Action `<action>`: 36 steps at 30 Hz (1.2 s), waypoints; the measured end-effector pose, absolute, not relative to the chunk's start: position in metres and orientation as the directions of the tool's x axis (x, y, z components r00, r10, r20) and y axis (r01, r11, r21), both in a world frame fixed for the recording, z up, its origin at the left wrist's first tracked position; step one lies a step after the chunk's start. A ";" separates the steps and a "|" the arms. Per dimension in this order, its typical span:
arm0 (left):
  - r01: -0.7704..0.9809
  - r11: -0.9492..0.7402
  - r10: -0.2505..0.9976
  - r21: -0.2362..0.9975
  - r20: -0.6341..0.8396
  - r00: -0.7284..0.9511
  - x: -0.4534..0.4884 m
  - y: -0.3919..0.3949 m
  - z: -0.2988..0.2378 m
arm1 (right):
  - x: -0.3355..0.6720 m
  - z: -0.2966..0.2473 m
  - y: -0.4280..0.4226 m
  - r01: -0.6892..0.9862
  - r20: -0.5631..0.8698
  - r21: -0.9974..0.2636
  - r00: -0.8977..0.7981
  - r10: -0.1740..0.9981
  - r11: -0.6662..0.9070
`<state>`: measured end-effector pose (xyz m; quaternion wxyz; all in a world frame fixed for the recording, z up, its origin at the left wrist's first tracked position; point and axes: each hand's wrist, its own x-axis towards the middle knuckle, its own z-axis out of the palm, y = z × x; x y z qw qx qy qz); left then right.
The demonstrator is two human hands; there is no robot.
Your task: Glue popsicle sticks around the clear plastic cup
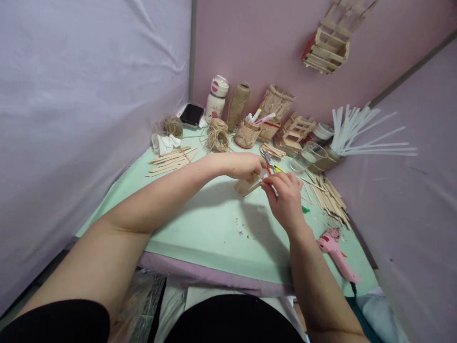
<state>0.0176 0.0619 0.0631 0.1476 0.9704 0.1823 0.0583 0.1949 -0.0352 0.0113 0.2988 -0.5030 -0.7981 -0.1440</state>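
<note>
At the middle of the table my left hand is closed on a small pale wooden-stick piece, its fingers curled over the upper side. My right hand pinches the right end of the same piece between thumb and fingers. The fingers partly cover the piece, so its full shape cannot be made out. Just behind the hands lies a cutting tool with red and yellow handles, its jaws toward the back. Small dark crumbs are scattered on the green tabletop in front.
A pink glue gun lies at the right, near loose wooden sticks. White glue sticks fan out behind a clear cup. Twine, a bottle, a phone and a pen holder line the back.
</note>
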 end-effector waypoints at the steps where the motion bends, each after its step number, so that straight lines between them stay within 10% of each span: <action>1: 0.338 -0.890 0.372 0.307 0.057 0.927 0.018 0.062 0.063 | 0.195 0.011 -0.035 0.892 0.620 -0.072 -0.311 0.720 0.447; 36: 0.263 -0.925 0.310 0.275 0.144 0.940 0.021 0.069 0.049 | 0.195 0.002 -0.024 0.867 0.696 -0.066 -0.315 0.645 0.494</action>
